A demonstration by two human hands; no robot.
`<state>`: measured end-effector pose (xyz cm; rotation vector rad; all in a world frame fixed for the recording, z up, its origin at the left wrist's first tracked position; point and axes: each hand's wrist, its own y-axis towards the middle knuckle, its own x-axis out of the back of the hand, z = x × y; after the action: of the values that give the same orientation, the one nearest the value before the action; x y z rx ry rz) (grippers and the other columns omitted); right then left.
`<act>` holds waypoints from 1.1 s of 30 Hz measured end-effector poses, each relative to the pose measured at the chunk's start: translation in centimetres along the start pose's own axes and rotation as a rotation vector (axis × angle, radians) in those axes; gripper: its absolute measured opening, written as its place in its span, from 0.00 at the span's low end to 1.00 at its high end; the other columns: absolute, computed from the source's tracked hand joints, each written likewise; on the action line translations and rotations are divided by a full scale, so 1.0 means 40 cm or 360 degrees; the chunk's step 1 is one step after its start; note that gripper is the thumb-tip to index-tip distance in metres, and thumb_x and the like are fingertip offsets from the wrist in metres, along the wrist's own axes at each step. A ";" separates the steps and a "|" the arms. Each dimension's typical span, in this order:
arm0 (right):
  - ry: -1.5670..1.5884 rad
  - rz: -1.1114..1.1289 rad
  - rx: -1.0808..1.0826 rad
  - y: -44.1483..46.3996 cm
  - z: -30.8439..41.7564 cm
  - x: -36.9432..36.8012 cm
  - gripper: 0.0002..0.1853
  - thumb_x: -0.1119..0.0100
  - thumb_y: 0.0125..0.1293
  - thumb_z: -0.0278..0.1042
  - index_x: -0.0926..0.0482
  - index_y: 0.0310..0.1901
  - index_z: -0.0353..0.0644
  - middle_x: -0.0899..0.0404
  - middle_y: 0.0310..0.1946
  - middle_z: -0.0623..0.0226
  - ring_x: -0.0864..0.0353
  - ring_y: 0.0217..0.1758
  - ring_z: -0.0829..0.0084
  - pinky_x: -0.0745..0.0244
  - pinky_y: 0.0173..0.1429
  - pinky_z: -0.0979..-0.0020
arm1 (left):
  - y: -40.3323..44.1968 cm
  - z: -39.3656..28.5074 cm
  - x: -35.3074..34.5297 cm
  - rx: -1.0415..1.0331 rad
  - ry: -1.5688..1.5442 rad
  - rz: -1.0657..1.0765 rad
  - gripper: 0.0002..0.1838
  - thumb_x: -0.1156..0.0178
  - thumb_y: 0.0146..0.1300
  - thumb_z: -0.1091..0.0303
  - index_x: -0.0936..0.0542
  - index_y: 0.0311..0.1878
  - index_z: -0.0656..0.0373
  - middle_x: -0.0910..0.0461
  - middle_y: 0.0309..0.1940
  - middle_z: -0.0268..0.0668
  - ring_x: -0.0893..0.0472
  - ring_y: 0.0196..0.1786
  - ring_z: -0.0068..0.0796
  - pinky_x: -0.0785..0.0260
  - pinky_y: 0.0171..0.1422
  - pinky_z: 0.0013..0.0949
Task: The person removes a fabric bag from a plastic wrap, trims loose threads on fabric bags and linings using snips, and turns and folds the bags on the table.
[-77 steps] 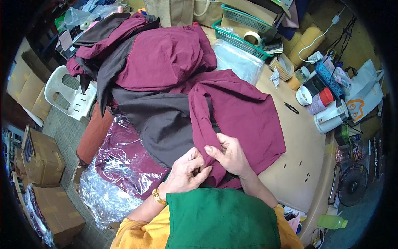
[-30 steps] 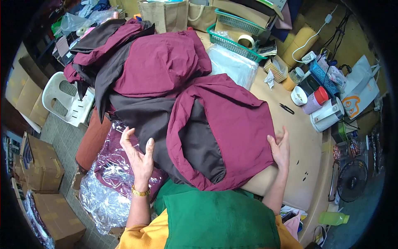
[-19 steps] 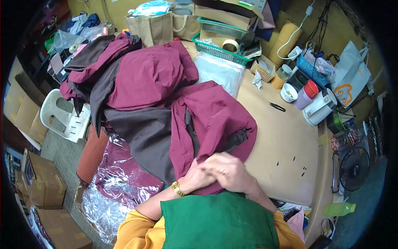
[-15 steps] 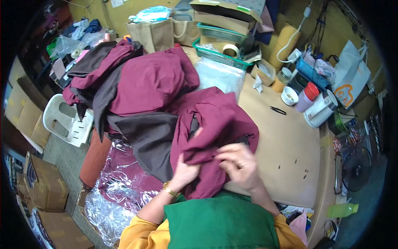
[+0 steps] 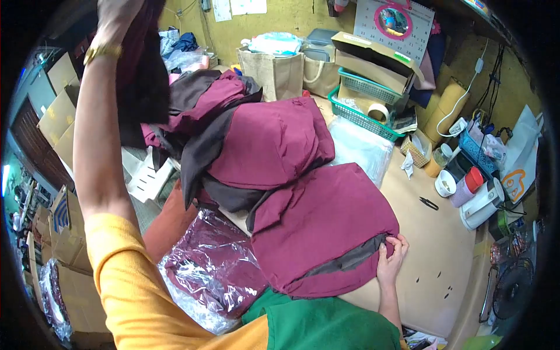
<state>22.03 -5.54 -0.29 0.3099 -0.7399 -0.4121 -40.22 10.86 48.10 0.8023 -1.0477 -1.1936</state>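
Raised since earlier, left hand [image 5: 119, 18] clamps dark cloth [image 5: 143, 87] aloft; right hand [image 5: 392, 256], well apart, pinches maroon garment [image 5: 332, 216] (probably anchoring it).

Table [image 5: 437, 245] evenly lit, shadows soft; plastic wrap [image 5: 217, 256] throws hard white glare, bright strip [image 5: 6, 179] at far left. Fisheye: black vignette round the corners, edges bowed, fan [image 5: 513, 291] murky lower right. Left hand [image 5: 118, 16] and dark cloth [image 5: 142, 81] look soft, fabric detail mostly lost.
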 end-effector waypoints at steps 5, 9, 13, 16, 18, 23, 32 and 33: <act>-0.0049 -0.0079 -0.0053 0.001 0.014 -0.002 0.17 0.37 0.59 0.27 0.27 0.49 0.38 0.39 0.64 0.44 0.40 0.71 0.49 0.47 0.74 0.53 | -0.035 -0.081 -0.272 -0.0334 0.0028 0.0330 0.17 0.42 0.51 0.78 0.17 0.45 0.55 0.19 0.50 0.43 0.20 0.53 0.47 0.29 0.58 0.42; -0.0003 -0.0059 -0.0062 0.003 0.005 -0.003 0.16 0.37 0.59 0.27 0.27 0.49 0.39 0.39 0.66 0.42 0.40 0.72 0.48 0.47 0.74 0.53 | -0.330 -0.153 -0.491 -0.0188 -0.0049 0.0792 0.23 0.40 0.49 0.82 0.16 0.47 0.45 0.27 0.64 0.35 0.34 0.71 0.46 0.39 0.72 0.54; -0.0122 -0.0073 -0.0034 0.000 -0.007 -0.012 0.16 0.36 0.58 0.27 0.26 0.48 0.39 0.35 0.64 0.44 0.39 0.71 0.49 0.46 0.73 0.54 | -0.587 -0.284 -0.543 0.0925 0.0049 0.1937 0.44 0.41 0.58 0.71 0.45 0.76 0.28 0.50 0.79 0.33 0.52 0.80 0.45 0.60 0.75 0.73; -0.0077 -0.0039 -0.0055 0.005 -0.023 -0.002 0.12 0.36 0.58 0.25 0.23 0.43 0.38 0.29 0.56 0.50 0.33 0.65 0.53 0.42 0.70 0.57 | -0.662 -0.295 -0.543 0.1226 -0.0238 0.2113 0.48 0.44 0.56 0.72 0.53 0.78 0.33 0.49 0.78 0.38 0.55 0.81 0.48 0.64 0.75 0.74; -0.0040 0.0015 -0.0074 0.014 -0.017 0.006 0.09 0.36 0.58 0.24 0.22 0.41 0.38 0.26 0.50 0.54 0.29 0.61 0.57 0.37 0.67 0.60 | -0.654 -0.307 -0.535 0.1059 0.0081 0.1674 0.45 0.43 0.56 0.71 0.49 0.78 0.38 0.44 0.76 0.43 0.49 0.79 0.49 0.60 0.73 0.76; 0.0896 -0.0194 -0.0144 0.049 0.055 0.022 0.08 0.41 0.61 0.16 0.19 0.42 0.34 0.26 0.41 0.66 0.25 0.45 0.75 0.30 0.53 0.74 | -0.484 -0.686 -0.175 0.0427 -0.1382 0.0606 0.22 0.36 0.53 0.72 0.22 0.54 0.64 0.20 0.52 0.49 0.21 0.53 0.52 0.30 0.63 0.43; 0.1188 0.0551 0.0710 0.054 0.405 0.016 0.04 0.42 0.67 0.20 0.20 0.41 0.32 0.25 0.40 0.62 0.21 0.40 0.75 0.23 0.44 0.75 | -0.665 -1.072 0.178 0.1385 -0.3169 0.2227 0.12 0.38 0.61 0.69 0.23 0.45 0.63 0.22 0.39 0.30 0.26 0.42 0.19 0.34 0.54 0.29; 0.1294 0.0433 0.0446 0.046 0.380 0.024 0.03 0.42 0.67 0.20 0.20 0.41 0.32 0.25 0.39 0.63 0.21 0.39 0.75 0.23 0.44 0.76 | -0.645 -1.000 0.159 0.1119 -0.3034 0.2343 0.06 0.40 0.60 0.72 0.25 0.38 0.60 0.25 0.34 0.25 0.30 0.37 0.15 0.35 0.45 0.26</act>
<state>12.42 -6.32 11.66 0.5842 -0.0300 0.0941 -10.98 -2.24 12.31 -1.0723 -2.8133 0.1752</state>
